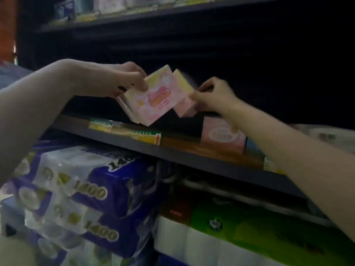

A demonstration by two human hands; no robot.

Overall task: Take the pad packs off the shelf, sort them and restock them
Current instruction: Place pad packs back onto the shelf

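My left hand [123,81] grips a stack of pink-and-yellow pad packs [153,96] by their upper left corner, tilted above the dark shelf [184,154]. Just behind and to the right, my right hand [213,95] pinches another pink-and-yellow pad pack [184,83] at its right edge. The two lots overlap in the air over the shelf's front edge. A pink pad pack [221,135] stands upright on the shelf under my right wrist, partly hidden by my forearm.
Yellow-green price tags [146,137] line the shelf's front edge. Below are blue-and-white toilet roll bundles marked 1400 [86,198] and a green pack [259,233]. An upper shelf [134,16] holds more packs. The shelf recess behind is dark.
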